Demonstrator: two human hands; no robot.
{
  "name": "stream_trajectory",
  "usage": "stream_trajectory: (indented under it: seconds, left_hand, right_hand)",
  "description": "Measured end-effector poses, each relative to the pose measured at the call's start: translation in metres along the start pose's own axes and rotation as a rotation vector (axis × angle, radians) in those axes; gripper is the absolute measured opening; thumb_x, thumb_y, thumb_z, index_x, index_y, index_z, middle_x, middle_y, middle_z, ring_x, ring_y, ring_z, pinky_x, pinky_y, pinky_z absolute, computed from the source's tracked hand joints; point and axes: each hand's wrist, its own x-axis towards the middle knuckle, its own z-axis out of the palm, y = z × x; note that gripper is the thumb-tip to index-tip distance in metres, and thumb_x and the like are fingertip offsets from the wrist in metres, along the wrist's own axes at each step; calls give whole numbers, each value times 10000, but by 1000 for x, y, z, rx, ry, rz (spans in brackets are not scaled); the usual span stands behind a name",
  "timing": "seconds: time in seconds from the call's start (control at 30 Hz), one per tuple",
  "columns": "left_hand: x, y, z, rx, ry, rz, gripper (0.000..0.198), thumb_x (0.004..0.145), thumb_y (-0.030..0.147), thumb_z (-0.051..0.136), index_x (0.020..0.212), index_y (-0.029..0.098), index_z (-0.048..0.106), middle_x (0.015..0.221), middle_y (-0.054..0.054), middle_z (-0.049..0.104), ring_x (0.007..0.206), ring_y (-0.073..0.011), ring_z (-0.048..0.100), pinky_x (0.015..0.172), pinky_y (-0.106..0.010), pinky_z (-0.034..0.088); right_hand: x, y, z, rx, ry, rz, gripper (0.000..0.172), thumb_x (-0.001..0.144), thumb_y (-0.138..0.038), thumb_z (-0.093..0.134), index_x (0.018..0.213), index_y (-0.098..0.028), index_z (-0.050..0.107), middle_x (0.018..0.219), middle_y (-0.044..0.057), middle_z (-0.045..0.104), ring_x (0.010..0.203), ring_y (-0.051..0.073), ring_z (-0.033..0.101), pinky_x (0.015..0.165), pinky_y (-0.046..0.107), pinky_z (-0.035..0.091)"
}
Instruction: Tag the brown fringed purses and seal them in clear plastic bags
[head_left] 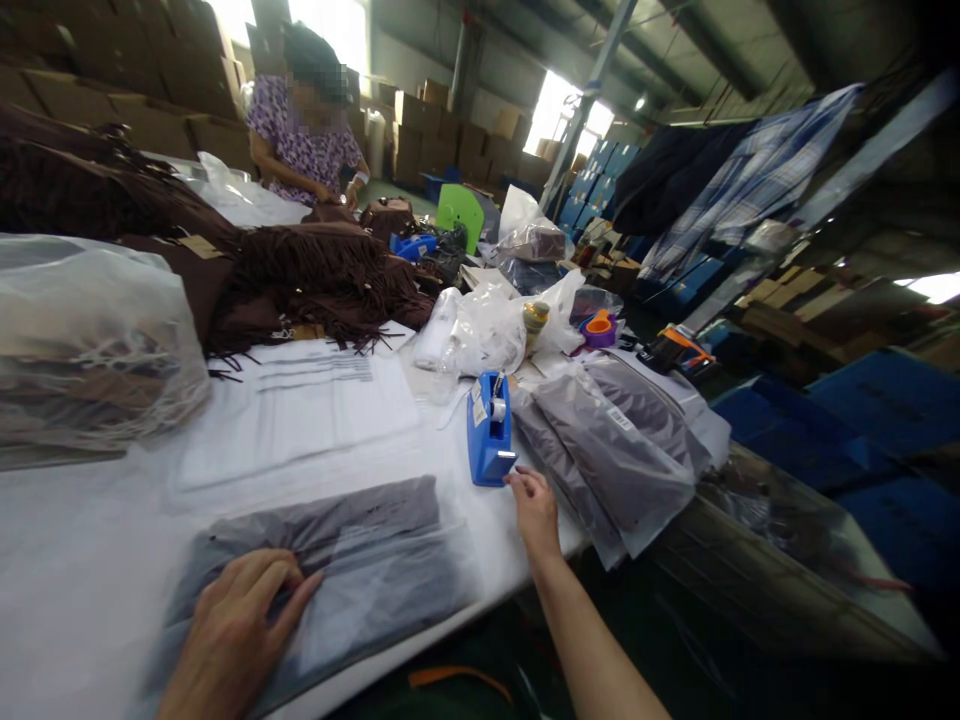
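A flat clear plastic bag with dark grey folded fabric inside (375, 560) lies along the near edge of the table. My left hand (244, 610) rests on its left part, fingers bent and thumb apart from them. To the right stands a blue tape dispenser (480, 445) with a white-cored roll. At its front cutting end is my right hand (534, 500), thumb and forefinger pinched together close to the blade. Whatever lies between those fingertips is too small to make out.
Grey bagged garments (600, 440) overlap the table's right edge. White printed sheets (315, 400) lie behind the package. Brown fringed goods (322, 270) and a large clear bag (90, 340) fill the left. Across the table, a person (307, 140) handles brown items. Blue boxes (885, 420) stand right.
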Motion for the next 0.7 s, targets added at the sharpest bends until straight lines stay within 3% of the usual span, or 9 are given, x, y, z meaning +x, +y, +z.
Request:
stream_trajectory:
  seconds: [0.13, 0.27, 0.43, 0.6, 0.7]
  left_hand:
    - [0, 2, 0, -6, -29, -18, 319, 874, 505, 497, 776, 209, 563, 874, -56, 608, 876, -241, 559, 794, -370, 401]
    - [0, 3, -1, -6, -21, -29, 320, 874, 503, 493, 760, 211, 559, 873, -54, 602, 874, -252, 556, 791, -383, 395]
    - [0, 9, -4, -12, -47, -65, 260, 881, 431, 517, 758, 206, 556, 888, -56, 601, 886, -242, 551, 800, -371, 389]
    - [-1, 15, -7, -1, -69, -143, 207, 877, 366, 537, 760, 196, 551, 897, -54, 601, 910, -241, 543, 820, -376, 373]
    - [-1, 18, -9, -38, -82, -164, 174, 878, 321, 539, 763, 191, 540, 885, -49, 588, 893, -230, 536, 823, -375, 376]
  right_hand:
    - [27, -7, 3, 58, 9, -14, 431, 884, -454, 410, 1034, -146, 671, 1072, 119, 642, 1035, 232, 559, 947, 380, 386]
    - [28, -33, 11, 141, -79, -83, 497, 881, -425, 461, 1313, -180, 490, 880, 50, 700, 926, 193, 614, 864, 338, 445]
    - [-11, -23, 8, 114, 66, -68, 580, 858, -393, 523, 1381, -170, 405, 802, 41, 697, 1035, 217, 567, 946, 388, 373]
    - [-14, 5, -5, -53, 38, -61, 639, 836, -372, 550, 1410, -173, 354, 780, 32, 693, 960, 222, 580, 940, 409, 361]
    - [-19, -12, -9, -15, -104, -167, 681, 856, -337, 545, 1448, -163, 255, 776, 13, 667, 843, 201, 590, 934, 419, 372]
